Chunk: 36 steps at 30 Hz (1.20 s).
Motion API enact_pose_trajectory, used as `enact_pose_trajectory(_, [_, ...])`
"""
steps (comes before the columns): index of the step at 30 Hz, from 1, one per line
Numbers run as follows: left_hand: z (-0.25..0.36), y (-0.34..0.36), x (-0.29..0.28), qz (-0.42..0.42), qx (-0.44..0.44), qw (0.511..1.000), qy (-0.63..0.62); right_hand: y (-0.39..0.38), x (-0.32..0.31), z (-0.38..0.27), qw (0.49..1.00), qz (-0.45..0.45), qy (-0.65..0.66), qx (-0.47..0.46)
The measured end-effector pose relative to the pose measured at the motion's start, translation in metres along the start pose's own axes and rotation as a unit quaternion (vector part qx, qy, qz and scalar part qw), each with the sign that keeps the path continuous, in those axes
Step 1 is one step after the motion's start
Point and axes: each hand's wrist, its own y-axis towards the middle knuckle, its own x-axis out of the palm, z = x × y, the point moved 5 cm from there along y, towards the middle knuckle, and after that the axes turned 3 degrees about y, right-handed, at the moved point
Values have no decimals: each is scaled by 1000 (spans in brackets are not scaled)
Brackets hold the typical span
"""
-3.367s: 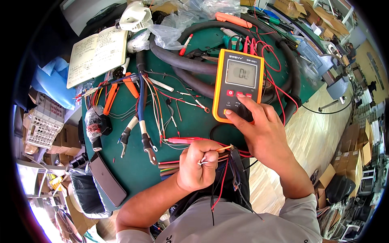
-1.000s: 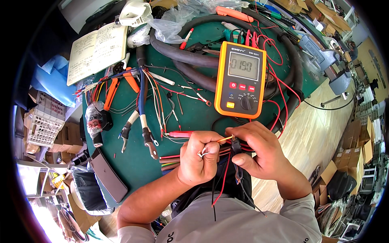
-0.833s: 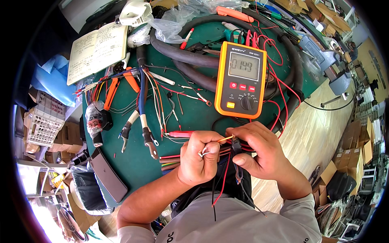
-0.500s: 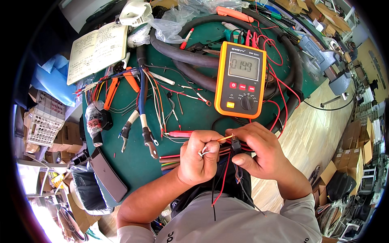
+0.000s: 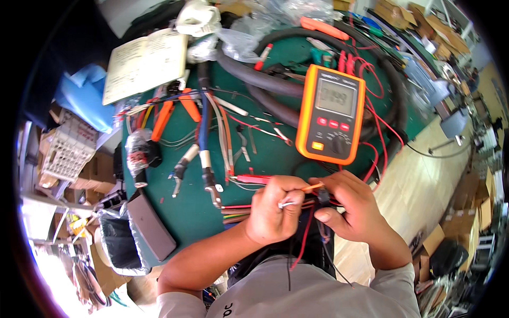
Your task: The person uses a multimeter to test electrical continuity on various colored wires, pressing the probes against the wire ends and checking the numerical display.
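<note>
My left hand (image 5: 275,212) is closed around thin wires. An orange wire (image 5: 313,187) sticks out of its grip toward the right hand, and a bent white wire end (image 5: 286,204) pokes out between the fingers. My right hand (image 5: 351,204) grips a small black connector (image 5: 323,198), its thumb along the near side; red and black wires (image 5: 303,241) hang below. The orange wire's tip meets the connector's upper end; contact is too blurred to tell. A red test probe (image 5: 252,179) lies just left of my left hand. Beyond my hands rests an orange-framed digital meter (image 5: 331,114).
Thick black cable (image 5: 254,77) loops behind the meter on the green table (image 5: 185,222). Cable ends with metal lugs (image 5: 214,196), orange-handled pliers (image 5: 163,121) and an open notebook (image 5: 143,66) lie left. A dark phone (image 5: 151,225) sits at the left edge, above a lined bin (image 5: 119,244).
The whole scene has shifted rightward and slightly down in the picture, with more blur. Both hands keep the same holds on the wires and the connector.
</note>
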Motion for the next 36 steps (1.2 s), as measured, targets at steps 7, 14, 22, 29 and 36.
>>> enact_pose_trajectory(7, [9, 6, 0, -14, 31, 999, 41, 1, 2, 0, 1000, 24, 13, -5])
enact_pose_trajectory(14, [10, 7, 0, -15, 31, 999, 37, 0, 2, -1, 999, 22, 27, 6])
enact_pose_trajectory(22, [6, 6, 2, 0, 26, 1000, 18, -2, 1, 1, 999, 21, 31, -2])
enact_pose_trajectory(29, [2, 5, 4, 2, 20, 1000, 11, -4, 1, 2, 999, 25, 24, -5])
enact_pose_trajectory(36, [0, 2, 3, 1, 21, 1000, 13, -4, 1, 2, 999, 27, 18, -8])
